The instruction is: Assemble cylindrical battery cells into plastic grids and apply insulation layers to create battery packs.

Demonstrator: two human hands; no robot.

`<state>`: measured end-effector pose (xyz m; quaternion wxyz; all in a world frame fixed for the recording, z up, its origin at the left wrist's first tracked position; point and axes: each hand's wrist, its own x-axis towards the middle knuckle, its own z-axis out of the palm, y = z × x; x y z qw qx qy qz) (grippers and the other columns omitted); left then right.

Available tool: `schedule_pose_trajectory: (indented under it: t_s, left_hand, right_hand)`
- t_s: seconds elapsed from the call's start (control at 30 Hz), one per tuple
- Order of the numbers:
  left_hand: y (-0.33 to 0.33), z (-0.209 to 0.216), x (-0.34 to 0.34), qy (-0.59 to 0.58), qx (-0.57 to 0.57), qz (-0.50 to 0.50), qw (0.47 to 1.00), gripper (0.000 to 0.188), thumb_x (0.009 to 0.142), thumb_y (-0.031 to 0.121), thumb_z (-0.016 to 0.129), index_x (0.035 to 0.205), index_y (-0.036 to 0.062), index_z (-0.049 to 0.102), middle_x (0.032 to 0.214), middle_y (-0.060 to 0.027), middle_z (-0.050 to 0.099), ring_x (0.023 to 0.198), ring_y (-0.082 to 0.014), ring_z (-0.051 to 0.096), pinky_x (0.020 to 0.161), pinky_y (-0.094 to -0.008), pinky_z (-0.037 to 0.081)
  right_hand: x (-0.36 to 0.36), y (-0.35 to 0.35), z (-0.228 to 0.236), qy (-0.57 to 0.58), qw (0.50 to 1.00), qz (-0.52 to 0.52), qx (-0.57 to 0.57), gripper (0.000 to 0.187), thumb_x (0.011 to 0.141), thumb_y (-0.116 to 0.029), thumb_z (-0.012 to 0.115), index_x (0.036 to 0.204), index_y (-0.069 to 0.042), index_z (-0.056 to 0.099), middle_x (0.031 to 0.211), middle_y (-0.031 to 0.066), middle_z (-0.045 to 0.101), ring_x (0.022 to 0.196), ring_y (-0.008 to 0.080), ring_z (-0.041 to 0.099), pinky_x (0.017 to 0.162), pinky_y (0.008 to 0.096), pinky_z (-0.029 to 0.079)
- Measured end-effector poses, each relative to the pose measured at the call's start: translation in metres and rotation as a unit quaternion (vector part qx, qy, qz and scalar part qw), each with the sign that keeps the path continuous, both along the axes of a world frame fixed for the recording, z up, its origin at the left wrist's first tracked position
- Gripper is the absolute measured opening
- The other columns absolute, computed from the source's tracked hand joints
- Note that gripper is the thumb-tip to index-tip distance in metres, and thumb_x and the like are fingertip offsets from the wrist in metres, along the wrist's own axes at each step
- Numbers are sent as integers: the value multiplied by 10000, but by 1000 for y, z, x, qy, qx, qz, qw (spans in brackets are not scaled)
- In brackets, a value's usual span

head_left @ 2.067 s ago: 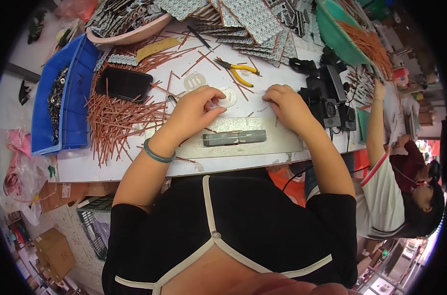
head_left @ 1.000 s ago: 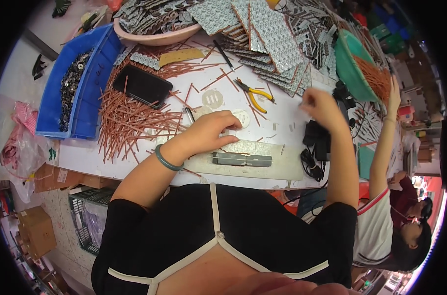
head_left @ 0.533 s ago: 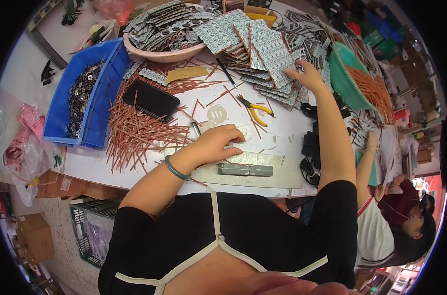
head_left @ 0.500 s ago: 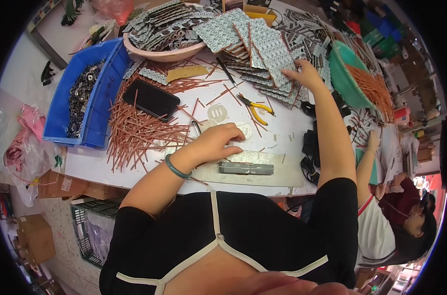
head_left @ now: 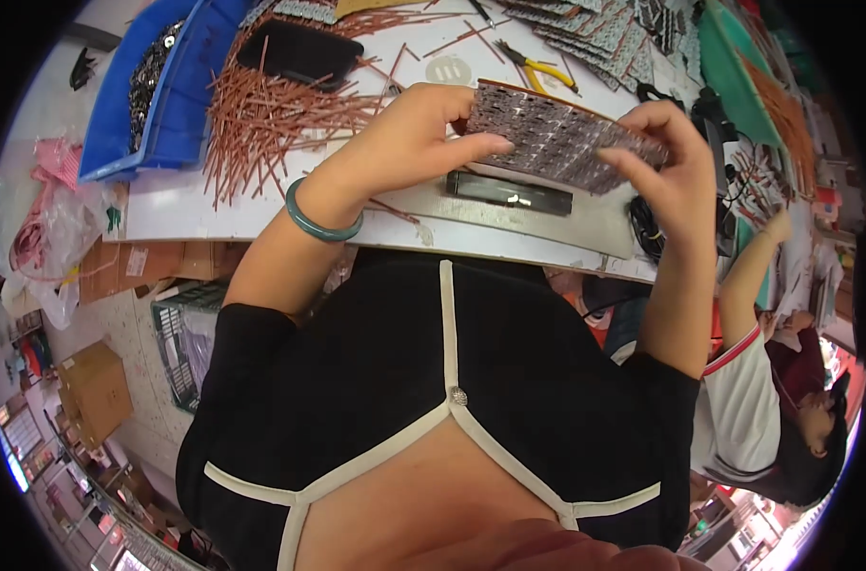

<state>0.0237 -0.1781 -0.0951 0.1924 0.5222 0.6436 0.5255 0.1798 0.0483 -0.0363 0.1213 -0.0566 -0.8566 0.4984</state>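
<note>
A panel of small circuit boards (head_left: 552, 138) is raised above the front of the table, tilted, with rows of small parts on its face. My left hand (head_left: 418, 128) grips its left end, thumb on the near face. At the right end, my right hand (head_left: 669, 162) holds it with the thumb in front and fingers behind. Below the panel, a long dark block (head_left: 509, 193) rests on a flat metal plate (head_left: 599, 235). Yellow-handled pliers (head_left: 539, 69) lie just behind the panel. Beyond them is a stack of similar panels (head_left: 595, 43).
Reddish-brown strips (head_left: 261, 133) are heaped at the left, with a black phone (head_left: 304, 54) on them. A blue bin (head_left: 187, 100) of small metal parts stands farther left. On the right are black cables (head_left: 645, 226), a green basin (head_left: 737, 62) and a co-worker's arm (head_left: 749, 271).
My right hand has come from the panel stack toward me with one panel. My left hand has lifted off the table and taken hold of its other end. The view has tipped nearer.
</note>
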Motion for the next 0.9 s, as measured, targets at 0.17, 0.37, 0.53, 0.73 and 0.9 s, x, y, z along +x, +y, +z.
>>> schedule_pose_trajectory:
  t_s: [0.17, 0.37, 0.53, 0.73, 0.9]
  left_hand:
    - [-12, -38, 28, -78, 17, 45, 996, 219, 831, 182, 691, 864, -27, 631, 679, -48, 601, 601, -92, 512, 546, -267, 427]
    - [-12, -46, 51, -121, 52, 116, 984, 222, 860, 180, 661, 827, -30, 597, 675, -31, 591, 615, -65, 505, 538, -261, 413]
    - [-14, -54, 36, 41, -32, 123, 991, 270, 869, 246, 648, 835, -16, 597, 699, -98, 597, 610, -145, 536, 570, -281, 430]
    - [4, -61, 18, -30, -98, 137, 985, 332, 886, 304, 618, 841, -22, 578, 713, -134, 596, 626, -173, 540, 577, -301, 436]
    - [-5, -44, 23, -316, 6, 101, 943, 257, 921, 215, 581, 1005, -27, 611, 888, -44, 661, 776, -98, 571, 697, -260, 463]
  right_hand:
    - [32, 13, -79, -58, 997, 6, -57, 458, 712, -77, 777, 1118, 18, 586, 1059, 56, 641, 980, 136, 581, 872, 270, 430]
    - [39, -10, -74, -57, 996, -15, 63, 208, 743, -71, 745, 914, 23, 674, 878, 95, 700, 828, 128, 633, 770, 270, 472]
    - [39, -15, -76, -17, 992, -49, 111, 202, 743, -88, 749, 867, 39, 653, 852, 112, 691, 801, 123, 629, 723, 265, 471]
    - [20, -6, -87, -130, 956, -44, -261, 255, 800, -47, 672, 1039, 6, 598, 911, 27, 640, 804, 79, 567, 744, 215, 435]
    - [28, 2, -110, -46, 976, -73, -200, 247, 814, -28, 647, 1048, 17, 582, 931, 29, 623, 869, 93, 564, 790, 222, 433]
